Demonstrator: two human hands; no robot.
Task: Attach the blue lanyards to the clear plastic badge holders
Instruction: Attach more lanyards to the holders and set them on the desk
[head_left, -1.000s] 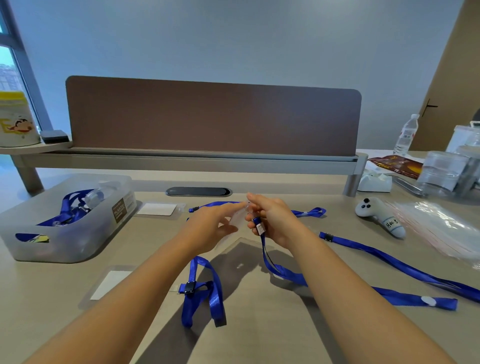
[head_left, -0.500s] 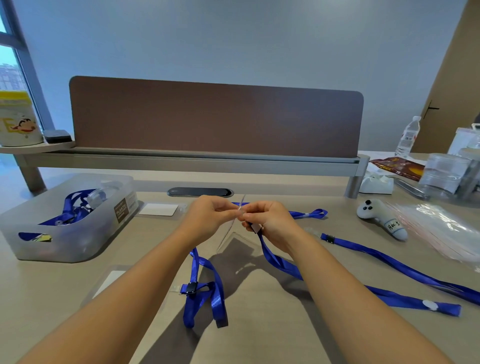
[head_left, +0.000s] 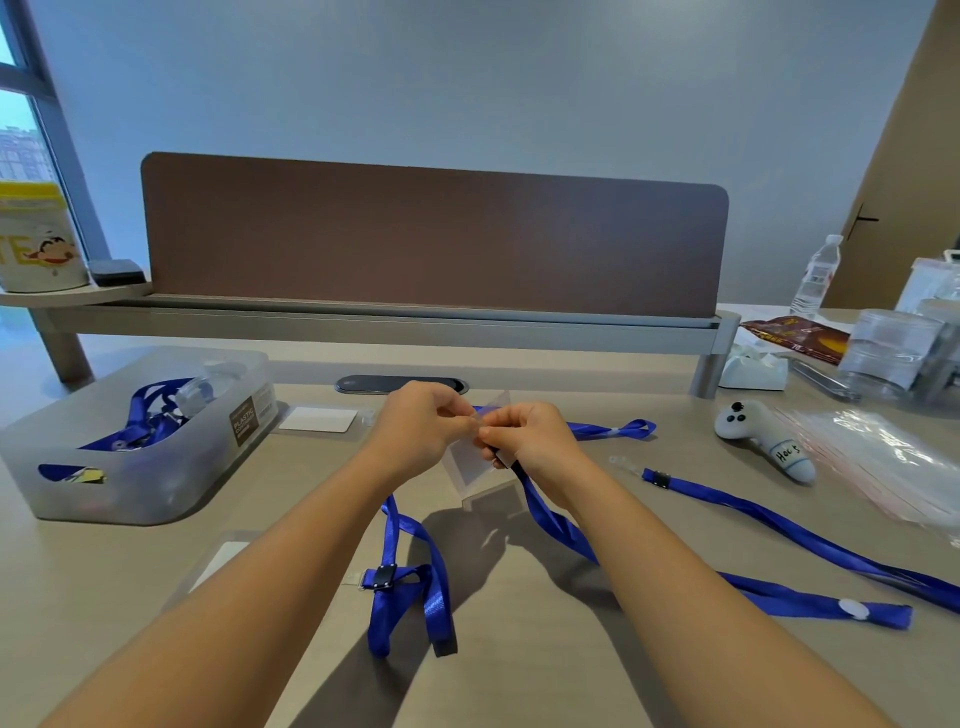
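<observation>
My left hand and my right hand meet above the desk's middle. Between them hangs a clear plastic badge holder, pinched at its top edge by my left fingers. My right hand grips the clip end of a blue lanyard against that top edge; its strap trails down to the right across the desk. A second blue lanyard lies folded below my left hand. A third stretches out on the right. Two more badge holders lie flat, one at the back, one at the front left.
A translucent bin holding lanyards and holders stands at left. A white controller and a plastic bag lie at right, with clear jars and a water bottle behind. A brown divider panel closes off the back.
My hands came together and lifted slightly. The badge holder, edge-on before, now faces me between them, with the lanyard clip pressed to its top.
</observation>
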